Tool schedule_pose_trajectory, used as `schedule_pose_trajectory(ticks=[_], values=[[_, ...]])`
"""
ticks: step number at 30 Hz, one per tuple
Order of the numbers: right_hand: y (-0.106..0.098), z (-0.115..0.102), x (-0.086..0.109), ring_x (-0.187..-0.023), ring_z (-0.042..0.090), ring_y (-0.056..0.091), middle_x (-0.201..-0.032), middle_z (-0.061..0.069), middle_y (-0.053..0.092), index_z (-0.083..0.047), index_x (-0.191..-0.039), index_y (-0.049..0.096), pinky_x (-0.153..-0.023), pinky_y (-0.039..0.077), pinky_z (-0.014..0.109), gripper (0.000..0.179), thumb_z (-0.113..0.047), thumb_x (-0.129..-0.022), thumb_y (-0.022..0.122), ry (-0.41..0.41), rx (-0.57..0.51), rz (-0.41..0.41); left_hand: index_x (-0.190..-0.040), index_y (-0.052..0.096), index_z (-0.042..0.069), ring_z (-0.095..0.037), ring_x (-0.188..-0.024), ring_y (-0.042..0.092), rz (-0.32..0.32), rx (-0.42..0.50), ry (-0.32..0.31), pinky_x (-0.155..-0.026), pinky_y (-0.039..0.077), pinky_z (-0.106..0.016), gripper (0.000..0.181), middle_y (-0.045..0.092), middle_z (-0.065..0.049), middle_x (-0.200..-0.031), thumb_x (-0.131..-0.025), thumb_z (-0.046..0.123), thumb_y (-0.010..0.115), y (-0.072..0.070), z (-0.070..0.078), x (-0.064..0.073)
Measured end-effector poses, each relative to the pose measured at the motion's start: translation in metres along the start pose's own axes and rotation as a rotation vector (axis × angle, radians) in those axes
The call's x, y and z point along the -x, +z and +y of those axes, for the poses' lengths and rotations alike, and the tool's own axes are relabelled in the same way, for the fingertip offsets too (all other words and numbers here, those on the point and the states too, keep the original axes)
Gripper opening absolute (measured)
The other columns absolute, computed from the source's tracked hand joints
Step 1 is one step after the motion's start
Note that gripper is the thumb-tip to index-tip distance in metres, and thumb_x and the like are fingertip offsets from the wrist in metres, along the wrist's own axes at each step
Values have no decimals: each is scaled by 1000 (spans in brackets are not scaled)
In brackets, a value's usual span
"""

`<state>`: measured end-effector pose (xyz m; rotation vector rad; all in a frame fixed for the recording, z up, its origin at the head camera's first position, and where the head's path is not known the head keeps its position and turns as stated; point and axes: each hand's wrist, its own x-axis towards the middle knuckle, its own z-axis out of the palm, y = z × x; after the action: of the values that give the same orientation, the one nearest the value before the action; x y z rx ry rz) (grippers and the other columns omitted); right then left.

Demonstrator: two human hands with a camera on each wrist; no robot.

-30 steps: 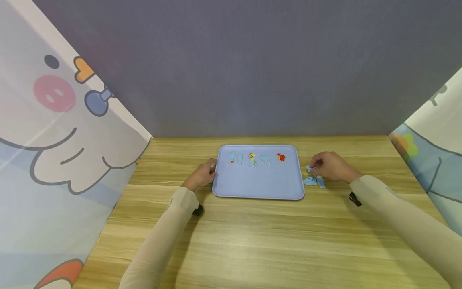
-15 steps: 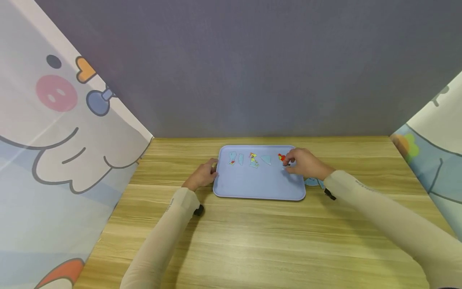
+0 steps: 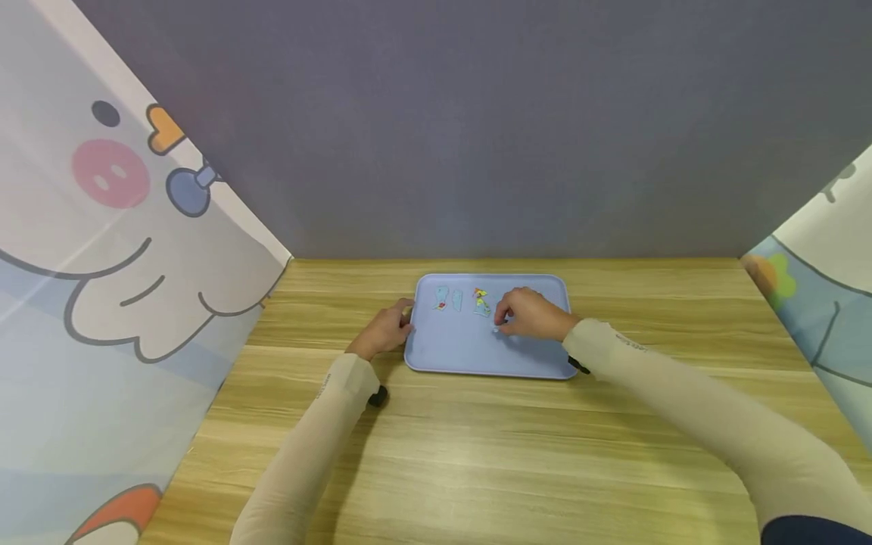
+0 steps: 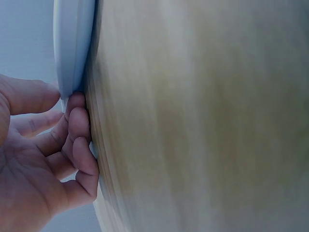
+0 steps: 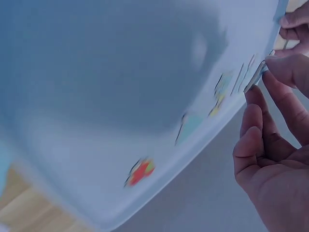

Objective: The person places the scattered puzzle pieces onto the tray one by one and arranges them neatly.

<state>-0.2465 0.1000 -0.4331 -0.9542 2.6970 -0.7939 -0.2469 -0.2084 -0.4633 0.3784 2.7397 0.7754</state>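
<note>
My right hand (image 3: 534,314) is over the lilac-blue tray (image 3: 450,352), pinching a small light-blue puzzle piece (image 5: 256,77) between thumb and fingertips. To its left on the tray lie a blue piece with a red spot (image 3: 441,297), a narrow blue piece (image 3: 457,300) and a yellow-and-red figure piece (image 3: 481,302). A blue triangular piece (image 5: 188,126) and a red piece (image 5: 141,171) show in the right wrist view; the hand hides them in the head view. My left hand (image 3: 383,331) holds the tray's left rim, thumb and curled fingers at the edge.
The tray rests on a wood-grain table (image 3: 436,454), near the grey back wall (image 3: 436,136). Cartoon-printed sheets (image 3: 136,265) stand at both sides. The right forearm (image 3: 668,393) covers the table beside the tray's right edge.
My right hand has carried the blue piece leftward from the loose pieces beside the tray to the tray's middle. The left hand stays at the left rim.
</note>
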Motion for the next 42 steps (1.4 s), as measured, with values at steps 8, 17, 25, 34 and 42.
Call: schedule_pose_trajectory(ticks=[8,17,25,34,42], values=[[27,-20,-31,-75,14,56,-75,-7,64,-9,-75,73,-73,45,31,5,-5,-75,76,-53,3,-14,-139,37,2,-20,-76,59,23,-3,17,-69,49,-33,50,63,-13,-91,-94,6,56,1,-1,-1],[52,-47,-60,-74,14,57,-74,-3,66,-10,-71,72,-74,46,32,7,-4,-74,75,-41,57,31,-139,38,2,-20,-77,60,27,8,17,-69,50,-34,51,63,-13,-91,-93,6,58,0,0,-1],[63,-61,-66,-72,15,59,-69,-5,64,-10,-69,71,-70,47,30,8,-6,-70,77,5,82,47,-139,38,2,-20,-78,61,22,15,21,-69,50,-33,50,64,-13,-91,-93,6,58,1,-1,-1],[69,-64,-66,-72,18,58,-65,-5,61,-12,-63,66,-69,47,31,14,-6,-68,77,51,111,77,-139,38,2,-20,-79,60,23,16,14,-70,50,-34,51,64,-13,-91,-93,6,58,1,0,1],[70,-66,-65,-75,20,58,-69,-3,65,-14,-65,70,-71,47,32,12,-5,-70,76,34,167,102,-139,38,2,-20,-77,60,25,10,6,-69,50,-33,51,64,-13,-90,-93,5,58,0,0,1]])
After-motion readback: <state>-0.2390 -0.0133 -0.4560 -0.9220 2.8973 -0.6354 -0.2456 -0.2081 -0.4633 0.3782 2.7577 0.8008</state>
